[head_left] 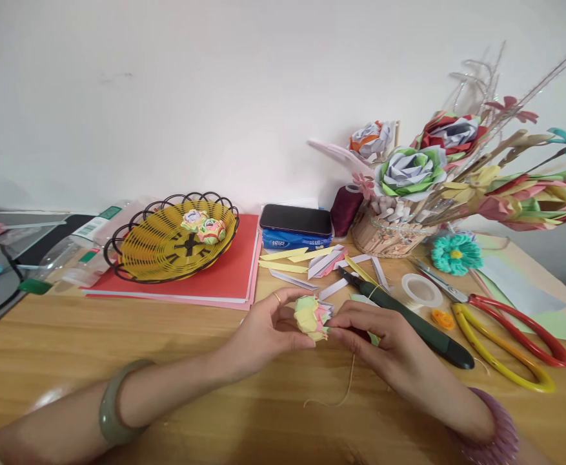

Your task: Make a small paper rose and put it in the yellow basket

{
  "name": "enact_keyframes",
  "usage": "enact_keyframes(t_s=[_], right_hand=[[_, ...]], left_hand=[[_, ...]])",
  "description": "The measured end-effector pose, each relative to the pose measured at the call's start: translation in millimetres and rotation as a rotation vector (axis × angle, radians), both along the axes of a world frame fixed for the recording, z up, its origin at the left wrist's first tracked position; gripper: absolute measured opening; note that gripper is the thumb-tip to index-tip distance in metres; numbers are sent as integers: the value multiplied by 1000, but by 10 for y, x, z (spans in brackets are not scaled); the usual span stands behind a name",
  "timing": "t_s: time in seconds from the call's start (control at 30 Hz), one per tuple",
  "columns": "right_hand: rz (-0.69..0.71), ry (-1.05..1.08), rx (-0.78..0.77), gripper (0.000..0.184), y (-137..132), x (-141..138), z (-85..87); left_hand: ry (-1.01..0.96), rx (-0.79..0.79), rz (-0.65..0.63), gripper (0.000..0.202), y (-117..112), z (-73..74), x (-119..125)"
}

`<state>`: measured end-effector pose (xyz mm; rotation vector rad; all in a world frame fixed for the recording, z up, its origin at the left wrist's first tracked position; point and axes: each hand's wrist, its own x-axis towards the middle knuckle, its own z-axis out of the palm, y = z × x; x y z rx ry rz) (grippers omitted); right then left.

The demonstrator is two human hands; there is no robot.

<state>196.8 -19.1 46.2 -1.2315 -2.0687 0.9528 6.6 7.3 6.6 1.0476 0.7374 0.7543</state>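
Paper flower (pixel 312 316), yellow, pink and green, held just above the bench (pixel 166 361) between both hands. Left hand (pixel 268 326) pinches its left side; right hand (pixel 374 336) pinches its right edge. Green-handled tool (pixel 408 320) lies just behind the right hand.

text: none legible | blue pack (pixel 296 241): white print, too blurred to read

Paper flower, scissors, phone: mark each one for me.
paper flower (pixel 312 316), head view, yellow petals at its middle.
scissors (pixel 458 299), head view, pivot where blades meet handles.
phone (pixel 295 219), head view, middle of its dark face.
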Motion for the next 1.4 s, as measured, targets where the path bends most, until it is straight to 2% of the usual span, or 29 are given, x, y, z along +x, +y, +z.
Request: enact_keyframes(t_s=[0.27,0.47,0.73,0.87,1.03,1.2,1.3,1.4], right_hand=[[-67,67,-16,15,-15,-5,-9],[-124,143,-188,16,11,-5,-16],[-186,199,-466,27,32,-31,-15],[-174,245,-520,27,25,-27,-25],[-207,219,-435,22,21,-28,-21],[-176,228,-235,14,15,-27,24],[-308,329,-143,17,4,0,17],[-411,392,-124,20,-11,19,-3]], left_hand=[[-19,-43,-52,62,14,11,-17],[-8,-53,-84,67,35,9,-6],[32,-35,-97,64,-3,62,-8],[18,-12,-119,62,-1,39,-7],[-54,-114,-180,65,32,30,-19],[-140,-197,-66,46,48,62,-45],[-187,-236,-11,51,49,80,-55],[-210,-200,4,52,54,89,-53]])
